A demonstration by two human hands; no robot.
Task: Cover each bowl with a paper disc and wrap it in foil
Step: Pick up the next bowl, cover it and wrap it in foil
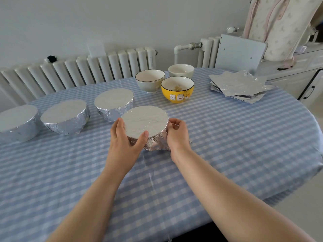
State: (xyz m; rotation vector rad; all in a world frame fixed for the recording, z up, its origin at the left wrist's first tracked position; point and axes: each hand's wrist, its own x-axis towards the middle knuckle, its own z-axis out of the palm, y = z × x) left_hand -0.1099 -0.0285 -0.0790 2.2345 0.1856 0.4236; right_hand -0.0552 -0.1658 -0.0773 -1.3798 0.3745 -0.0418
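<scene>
A foil-wrapped bowl (146,124) stands in the middle of the table. My left hand (126,137) grips its left side, thumb on the rim. My right hand (176,133) curls round its right side, fingers on the crumpled foil. Three more foil-wrapped bowls stand to the left: one (113,102) close behind, one (64,116) further left, one (17,123) at the frame's left edge. Behind stand three uncovered bowls: a yellow one with cat pictures (177,89), a pale green-grey one (150,80) and a white one (181,70). A stack of foil sheets (239,84) lies at the back right.
The table has a blue-and-white checked cloth (227,137) and a rounded right edge. A white radiator (78,72) runs along the wall behind. A grey board (239,53) and a cabinet stand at the back right.
</scene>
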